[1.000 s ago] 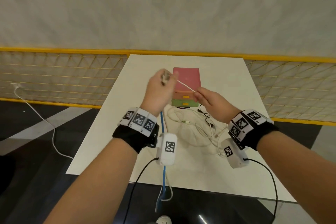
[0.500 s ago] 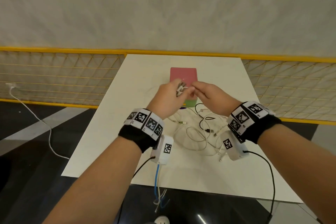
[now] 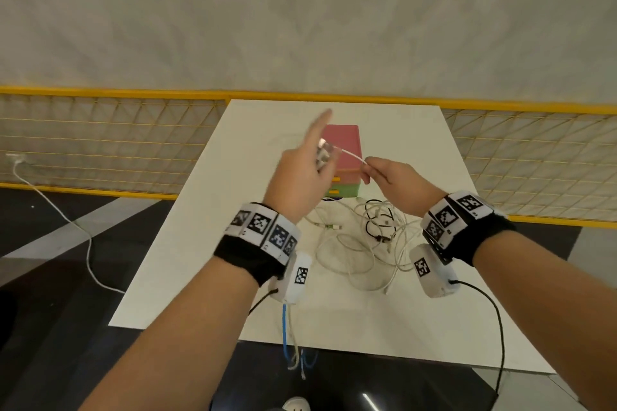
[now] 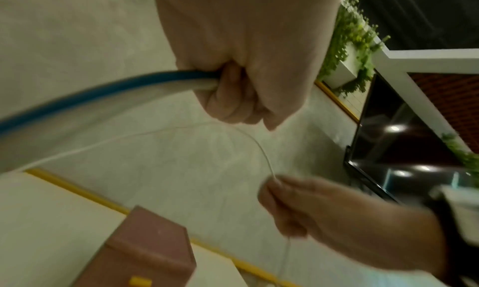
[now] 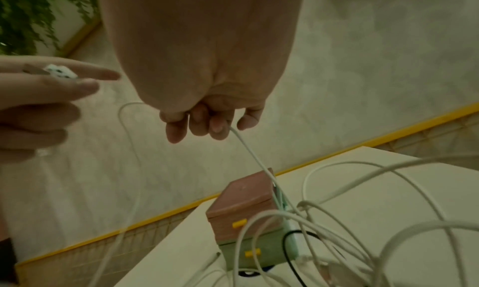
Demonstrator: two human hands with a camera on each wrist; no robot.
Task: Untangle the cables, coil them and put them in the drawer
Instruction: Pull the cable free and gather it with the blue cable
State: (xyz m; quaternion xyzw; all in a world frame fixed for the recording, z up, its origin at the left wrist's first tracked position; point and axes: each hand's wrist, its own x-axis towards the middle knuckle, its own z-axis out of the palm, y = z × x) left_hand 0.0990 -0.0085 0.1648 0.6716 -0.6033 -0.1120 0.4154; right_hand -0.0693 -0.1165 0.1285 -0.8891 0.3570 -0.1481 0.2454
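My left hand (image 3: 309, 165) is raised over the table, index finger pointing up. It holds a white plug (image 5: 60, 73) and wound cable, and its lower fingers (image 4: 228, 98) curl round a blue cable (image 4: 108, 88) and a thicker white one. A thin white cable (image 3: 349, 154) runs from it to my right hand (image 3: 379, 172), which pinches it between thumb and fingers (image 5: 204, 123). Behind the hands stands the small drawer box (image 3: 344, 143) with a pink top and a green bottom drawer (image 3: 345, 191); its drawers look closed. A tangle of white and black cables (image 3: 367, 240) lies on the white table (image 3: 384, 327).
The blue and white cables (image 3: 288, 340) hang from my left wrist area over the table's near edge. A yellow-railed mesh fence (image 3: 100, 140) runs behind the table. A white cord (image 3: 83, 237) lies on the dark floor at the left.
Half a second ago the hands met above the drawer box. They have drawn apart: the left rose up and left, and a short stretch of white cable now spans between them.
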